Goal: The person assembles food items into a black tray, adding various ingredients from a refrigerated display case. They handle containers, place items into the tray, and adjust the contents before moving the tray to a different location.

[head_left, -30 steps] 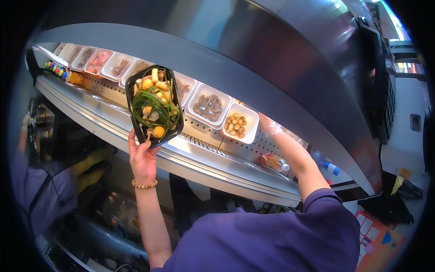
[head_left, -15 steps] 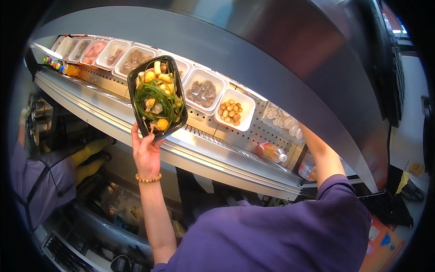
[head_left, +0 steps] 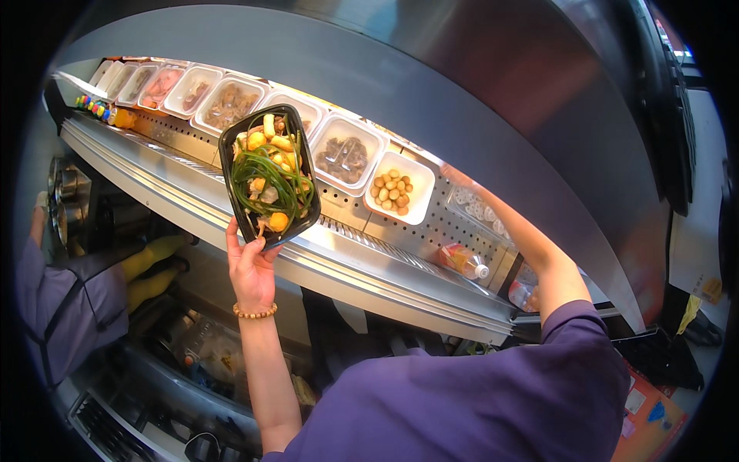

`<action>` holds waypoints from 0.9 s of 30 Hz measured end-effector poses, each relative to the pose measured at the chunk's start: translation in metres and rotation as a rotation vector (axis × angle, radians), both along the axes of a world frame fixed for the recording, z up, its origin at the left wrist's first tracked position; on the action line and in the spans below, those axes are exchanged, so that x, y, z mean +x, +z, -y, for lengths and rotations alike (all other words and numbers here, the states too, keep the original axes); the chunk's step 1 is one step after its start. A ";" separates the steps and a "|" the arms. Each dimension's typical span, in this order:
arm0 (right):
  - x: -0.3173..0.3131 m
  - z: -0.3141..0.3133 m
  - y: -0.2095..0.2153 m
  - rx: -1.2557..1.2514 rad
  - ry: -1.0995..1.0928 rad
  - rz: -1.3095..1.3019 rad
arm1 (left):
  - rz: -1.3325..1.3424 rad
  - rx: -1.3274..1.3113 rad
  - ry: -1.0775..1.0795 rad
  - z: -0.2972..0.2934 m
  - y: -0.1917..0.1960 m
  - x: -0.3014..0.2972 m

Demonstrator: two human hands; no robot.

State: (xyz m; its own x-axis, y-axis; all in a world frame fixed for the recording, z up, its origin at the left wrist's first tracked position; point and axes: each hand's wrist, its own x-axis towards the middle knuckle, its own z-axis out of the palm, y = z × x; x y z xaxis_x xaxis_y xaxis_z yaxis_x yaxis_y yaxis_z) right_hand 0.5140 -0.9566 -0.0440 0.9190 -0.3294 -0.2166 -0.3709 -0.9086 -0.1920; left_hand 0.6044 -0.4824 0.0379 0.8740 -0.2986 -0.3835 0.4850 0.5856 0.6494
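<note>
Holding the black tray from below, the left hand is closing its grip on the tray's near edge, with the fingers under the rim and the thumb at the side. A bead bracelet is sitting on this wrist. The tray is being kept up in the air, tilted toward the camera, just in front of the row of white tubs and above the steel ledge. Inside the tray, green beans are lying over yellow and pale pieces of food.

The right arm is reaching far to the right of the tray, behind the curved steel hood. The right hand itself is hidden by the hood, so I cannot tell if its grip is wide, narrow or holding something.

Just right of the tray, one tub is carrying dark brown pieces, and the next tub is carrying small round tan balls. Left of the tray, more tubs are running toward the far end of the row. Further right of the tray, a bottle with a white cap is lying on the perforated steel shelf.

Below and left of the tray, another person in purple sleeve and yellow gloves is standing near the lower desk.
</note>
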 end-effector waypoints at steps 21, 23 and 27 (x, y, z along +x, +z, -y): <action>0.053 0.002 -0.030 -0.040 0.001 0.017 | -0.099 0.018 -0.024 0.007 -0.008 0.000; 0.056 -0.001 -0.022 -0.027 0.003 0.031 | -0.091 0.017 -0.036 0.005 -0.010 0.001; 0.052 0.000 -0.008 -0.029 -0.007 0.042 | -0.055 0.031 -0.080 0.012 -0.007 0.011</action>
State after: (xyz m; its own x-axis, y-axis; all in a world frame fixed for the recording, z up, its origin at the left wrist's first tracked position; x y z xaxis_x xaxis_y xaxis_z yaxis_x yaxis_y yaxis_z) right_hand 0.5659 -0.9563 -0.0524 0.9245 -0.3418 -0.1685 -0.3699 -0.9113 -0.1811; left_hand 0.6151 -0.4946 0.0307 0.8251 -0.3537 -0.4406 0.5650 0.5239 0.6374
